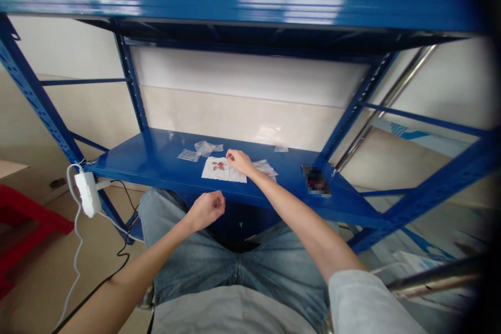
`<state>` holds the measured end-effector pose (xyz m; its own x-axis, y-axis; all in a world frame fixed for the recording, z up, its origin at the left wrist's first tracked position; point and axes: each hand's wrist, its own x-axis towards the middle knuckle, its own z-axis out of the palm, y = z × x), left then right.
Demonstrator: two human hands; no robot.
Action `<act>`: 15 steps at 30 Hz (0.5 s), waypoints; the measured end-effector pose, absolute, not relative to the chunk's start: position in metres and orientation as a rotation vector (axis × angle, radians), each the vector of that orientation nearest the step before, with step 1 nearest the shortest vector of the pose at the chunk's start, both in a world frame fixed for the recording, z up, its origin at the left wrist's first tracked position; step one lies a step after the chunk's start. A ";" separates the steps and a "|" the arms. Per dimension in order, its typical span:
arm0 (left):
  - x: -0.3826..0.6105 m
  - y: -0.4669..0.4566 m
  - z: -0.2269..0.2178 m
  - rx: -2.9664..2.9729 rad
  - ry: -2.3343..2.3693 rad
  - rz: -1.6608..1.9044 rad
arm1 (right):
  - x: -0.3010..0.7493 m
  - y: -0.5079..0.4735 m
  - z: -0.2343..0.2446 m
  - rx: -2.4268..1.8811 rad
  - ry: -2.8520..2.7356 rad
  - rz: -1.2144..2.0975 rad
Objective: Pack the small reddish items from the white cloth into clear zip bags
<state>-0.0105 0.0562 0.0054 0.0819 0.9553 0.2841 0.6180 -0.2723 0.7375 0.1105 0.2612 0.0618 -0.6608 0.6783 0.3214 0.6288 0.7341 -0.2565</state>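
While the right hand (239, 162) sits over the right end of the printed white sheet (218, 169), nearer than the left hand (206, 210), the sheet lies on the blue shelf (129, 160), reaching left from those fingers, long axis roughly left-right. Right fingers bent inward, left curled off the near edge; can't tell if either pinches anything.

The right hand (239, 162) hides part of the white sheet (210, 169), and pixelation blurs the dark object (316, 181).
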 end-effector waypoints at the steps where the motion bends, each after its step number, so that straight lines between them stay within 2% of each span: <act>1: -0.010 0.058 0.004 1.894 1.519 1.083 | 0.109 0.266 0.060 -1.006 -2.544 0.188; 8: -0.012 0.066 0.002 1.511 1.324 1.222 | 0.102 0.282 0.050 -0.980 -2.573 0.275; 15: -0.010 0.063 0.005 1.432 1.282 1.238 | 0.099 0.280 0.044 -0.957 -2.580 0.317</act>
<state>-0.0101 0.0630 0.0048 -0.0067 0.9903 0.1384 0.1727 -0.1352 0.9756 0.0989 0.2795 0.0444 -0.7014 0.6629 0.2619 0.5799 0.7444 -0.3312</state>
